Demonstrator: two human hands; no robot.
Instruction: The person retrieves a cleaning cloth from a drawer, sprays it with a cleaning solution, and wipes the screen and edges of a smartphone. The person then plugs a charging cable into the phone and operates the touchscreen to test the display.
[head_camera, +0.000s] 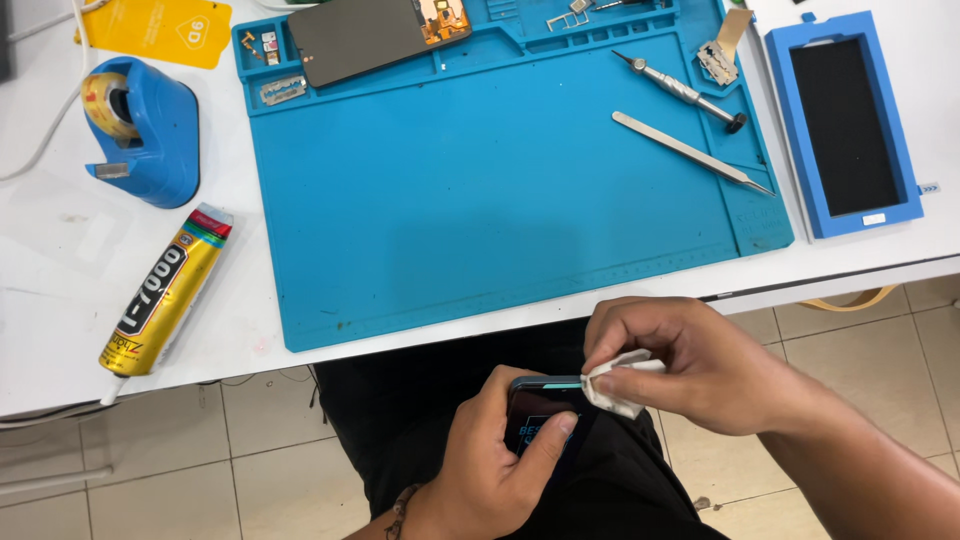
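Below the table edge, over my lap, my left hand (495, 450) grips a dark smartphone (540, 415), thumb lying across its lit screen. My right hand (690, 360) pinches a small white wipe (615, 385) against the phone's top edge. Both hands sit close together, in front of the white table (60, 300).
A blue repair mat (500, 200) covers the table, holding a detached dark screen panel (350, 40), a screwdriver (680, 90), tweezers (690, 150), a razor blade (283, 92) and small parts. A yellow glue tube (165, 290), blue tape dispenser (145, 125) and blue-framed mould (845, 125) lie around it.
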